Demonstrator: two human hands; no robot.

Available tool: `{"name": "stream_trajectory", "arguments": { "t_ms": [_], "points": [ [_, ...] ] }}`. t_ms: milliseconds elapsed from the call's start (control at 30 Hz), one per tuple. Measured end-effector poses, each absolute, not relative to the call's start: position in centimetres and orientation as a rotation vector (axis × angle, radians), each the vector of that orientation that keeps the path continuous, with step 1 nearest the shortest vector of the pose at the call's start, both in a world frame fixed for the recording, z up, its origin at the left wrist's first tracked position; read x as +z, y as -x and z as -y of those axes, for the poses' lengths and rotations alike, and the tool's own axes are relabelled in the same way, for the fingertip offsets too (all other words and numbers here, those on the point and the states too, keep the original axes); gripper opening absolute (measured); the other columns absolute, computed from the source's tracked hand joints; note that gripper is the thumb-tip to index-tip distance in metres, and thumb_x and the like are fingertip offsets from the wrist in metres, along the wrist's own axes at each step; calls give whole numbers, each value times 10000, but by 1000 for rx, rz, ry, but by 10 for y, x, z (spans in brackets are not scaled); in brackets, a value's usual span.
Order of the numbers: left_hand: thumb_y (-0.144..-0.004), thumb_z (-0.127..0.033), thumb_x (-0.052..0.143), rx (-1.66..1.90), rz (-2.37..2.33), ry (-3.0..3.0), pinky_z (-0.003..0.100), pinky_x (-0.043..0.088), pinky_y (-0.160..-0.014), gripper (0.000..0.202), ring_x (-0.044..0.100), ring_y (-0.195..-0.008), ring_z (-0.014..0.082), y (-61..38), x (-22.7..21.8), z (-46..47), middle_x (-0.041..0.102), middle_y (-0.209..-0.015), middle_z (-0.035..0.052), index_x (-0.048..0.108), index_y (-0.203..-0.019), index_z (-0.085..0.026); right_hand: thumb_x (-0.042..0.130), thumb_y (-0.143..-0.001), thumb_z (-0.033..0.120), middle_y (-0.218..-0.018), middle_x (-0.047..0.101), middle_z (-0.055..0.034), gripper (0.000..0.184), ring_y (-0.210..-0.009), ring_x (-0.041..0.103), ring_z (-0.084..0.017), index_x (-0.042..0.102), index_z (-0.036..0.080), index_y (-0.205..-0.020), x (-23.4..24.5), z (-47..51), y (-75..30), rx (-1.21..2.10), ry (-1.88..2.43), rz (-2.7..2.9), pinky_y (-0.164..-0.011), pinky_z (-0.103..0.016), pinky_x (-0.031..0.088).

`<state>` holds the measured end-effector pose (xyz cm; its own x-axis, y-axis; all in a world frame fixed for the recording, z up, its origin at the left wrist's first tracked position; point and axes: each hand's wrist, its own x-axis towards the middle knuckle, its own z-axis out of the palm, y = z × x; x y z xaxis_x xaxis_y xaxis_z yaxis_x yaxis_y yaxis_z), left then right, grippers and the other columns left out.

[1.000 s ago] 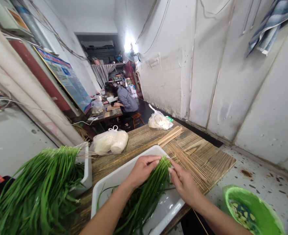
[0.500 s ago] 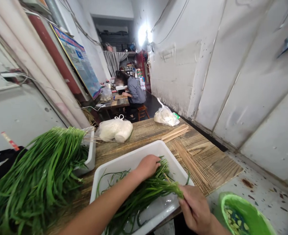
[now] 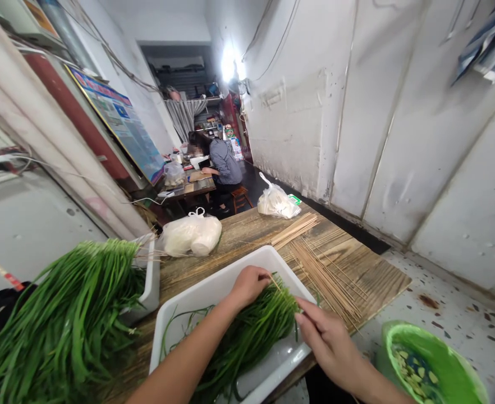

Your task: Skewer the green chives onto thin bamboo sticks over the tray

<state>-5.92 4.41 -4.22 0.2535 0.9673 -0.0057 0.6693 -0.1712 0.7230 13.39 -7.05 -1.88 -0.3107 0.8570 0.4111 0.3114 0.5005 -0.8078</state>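
Note:
Inside a white plastic tray [image 3: 207, 285] on the wooden table lies a bunch of garlic chives [image 3: 268, 320], their cut ends lined up toward the upper right. My left hand [image 3: 250, 287] is closed at the far side of the row and pinches a thin bamboo skewer [image 3: 275, 282], which runs into the chive ends. At the near end of that row, my right hand [image 3: 325, 331] is closed, thumb and forefinger pinching the chive ends. The skewer's far tip, if it reaches there, is hidden among the stems and fingers.
A big heap of chives [image 3: 74, 303] overhangs a second white tray [image 3: 151, 280] at left. Loose bamboo skewers [image 3: 325, 280] lie on the wooden table [image 3: 374, 280]. Plastic bags [image 3: 192, 233] stand behind. A green bucket [image 3: 445, 353] is at lower right. A person [image 3: 220, 160] sits farther back.
My right hand has come slightly up and left, closer to my left hand. The chive ends now form a tighter, more even row. The camera view has shifted slightly.

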Motion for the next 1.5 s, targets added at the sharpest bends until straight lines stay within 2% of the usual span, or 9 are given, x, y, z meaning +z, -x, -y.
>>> {"name": "stream_trajectory", "arguments": {
  "t_ms": [233,400,533,700,833,1000,1100,1267,1500],
  "points": [
    [-638,-316,633,1007,-1397,-1552,329,415,-808,235,609,-842,228,72,-10,-38,715,-872,58,723,-805,-177,363,-905,287,-511,432,33,273,-453,406,-120,594,143,-912,-11,40,-123,740,1160,1862,-429,-207,330],
    [-662,-332,636,1051,-1288,-1431,280,421,-712,201,583,-669,168,68,-7,-33,691,-679,47,717,-719,-158,344,-907,263,-560,506,3,279,-479,441,-138,594,144,-940,-9,33,-114,620,1182,1935,-458,-219,327],
    [-625,-324,677,1145,-1267,-1194,283,428,-690,261,580,-630,147,64,-10,-34,678,-648,41,704,-814,-146,337,-908,238,-581,522,-3,262,-493,457,-144,582,151,-938,-12,33,-111,576,1196,1962,-483,-225,328],
    [-636,-344,665,1152,-1289,-1212,301,449,-672,270,608,-700,182,67,-10,-37,699,-730,76,702,-808,-138,344,-908,216,-598,531,-2,236,-511,475,-143,574,164,-897,-15,32,-111,568,1174,1970,-506,-224,338],
    [-639,-329,664,1222,-1370,-1441,309,438,-774,233,609,-799,195,67,-6,-36,708,-820,59,719,-800,-170,348,-907,219,-600,538,-4,235,-512,480,-145,576,163,-885,-13,33,-111,568,1192,1966,-503,-226,332],
    [-636,-341,673,1152,-1279,-1224,273,433,-648,299,576,-657,146,59,1,-30,666,-670,41,696,-849,-133,331,-910,213,-603,526,0,244,-511,463,-142,570,162,-910,-11,34,-112,614,1173,1974,-507,-222,329],
    [-568,-343,731,1085,-1212,-1042,232,401,-579,315,545,-630,116,57,4,-28,646,-674,42,689,-775,-109,338,-907,220,-572,496,10,236,-491,440,-137,567,162,-894,-11,33,-112,619,1187,1958,-490,-219,312],
    [-494,-294,784,1093,-1108,-928,213,398,-586,344,529,-619,93,57,3,-28,636,-654,37,683,-756,-94,337,-908,223,-555,465,20,231,-480,417,-135,560,168,-884,-13,32,-111,614,1196,1956,-483,-218,295],
    [-515,-274,778,1099,-1089,-935,216,415,-607,303,542,-623,90,55,1,-28,635,-660,37,675,-737,-94,331,-908,226,-552,458,21,242,-478,414,-135,563,168,-877,-13,31,-112,602,1210,1961,-486,-221,293]
  ]
}}
